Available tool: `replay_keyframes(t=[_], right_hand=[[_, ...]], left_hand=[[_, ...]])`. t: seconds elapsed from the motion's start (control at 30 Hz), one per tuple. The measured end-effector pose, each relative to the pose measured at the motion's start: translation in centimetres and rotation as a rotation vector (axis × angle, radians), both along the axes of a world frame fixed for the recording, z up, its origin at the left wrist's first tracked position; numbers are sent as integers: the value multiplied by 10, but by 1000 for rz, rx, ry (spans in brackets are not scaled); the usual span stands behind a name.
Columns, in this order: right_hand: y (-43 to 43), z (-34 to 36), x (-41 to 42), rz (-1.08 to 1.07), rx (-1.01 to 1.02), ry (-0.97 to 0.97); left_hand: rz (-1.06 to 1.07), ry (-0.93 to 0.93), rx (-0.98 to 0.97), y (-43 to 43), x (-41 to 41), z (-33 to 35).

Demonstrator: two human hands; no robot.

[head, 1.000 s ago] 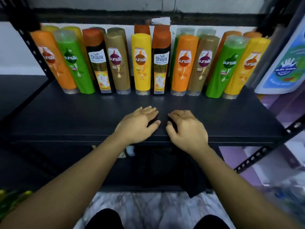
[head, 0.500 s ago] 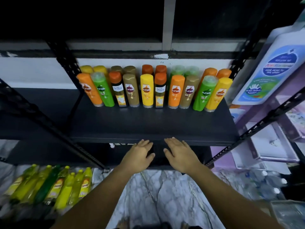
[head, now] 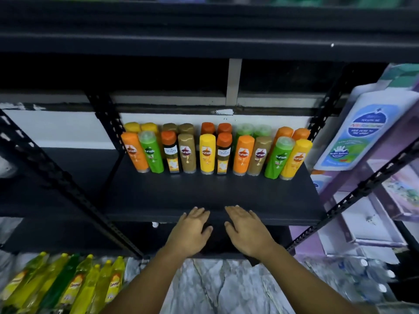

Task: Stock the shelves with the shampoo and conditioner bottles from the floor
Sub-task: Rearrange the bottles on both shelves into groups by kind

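And the view pulls back! 1 second ago both palms sat flat on the shelf (head: 226, 193), well in from its front edge. Now the left hand (head: 190, 232) and right hand (head: 247, 232) are drawn back, with only the fingertips over the front lip. Whether they touch it I cannot tell. Fingers on both hands are straight and slightly spread, palms down, and neither hand carries anything.

The shampoo and conditioner bottles (head: 207, 154) have not budged. They stand upright in 2 rows of 10 against the back of the shelf, the front row showing labels and the back row only caps. The front half of the shelf board lies bare between them and the hands.

The wider view brings in the upper shelf (head: 204, 41), a big white bottle (head: 362, 132) on the rack to the right, and yellow and green bottles (head: 79, 284) down at lower left. A strip of marble floor (head: 215, 286) shows between the arms, and no shampoo lies on it.

My read: with both hands free, backing away, and 20 bottles lined up, this shelf looks finished. Either the job is wrapping up or the person is stepping back to fetch more from floor that is out of view.
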State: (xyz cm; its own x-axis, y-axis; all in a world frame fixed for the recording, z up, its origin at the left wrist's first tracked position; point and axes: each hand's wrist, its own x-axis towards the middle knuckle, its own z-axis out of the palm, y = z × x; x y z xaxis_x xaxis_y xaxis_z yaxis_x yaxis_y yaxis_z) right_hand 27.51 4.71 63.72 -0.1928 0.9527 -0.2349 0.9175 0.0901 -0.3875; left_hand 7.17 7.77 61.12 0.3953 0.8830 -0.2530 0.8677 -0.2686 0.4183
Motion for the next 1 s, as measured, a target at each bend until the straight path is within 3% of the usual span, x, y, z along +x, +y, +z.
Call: replay_keyframes(t=[0.4, 0.73, 1.0], right_hand=[[27, 48, -8, -123, 131, -12], [37, 153, 57, 146, 291, 17], [22, 235, 63, 355, 394, 52]], left_hand=[[-191, 37, 97, 61, -6, 76], [-42, -46, 266, 42, 32, 171], [76, 23, 413, -11, 30, 269]])
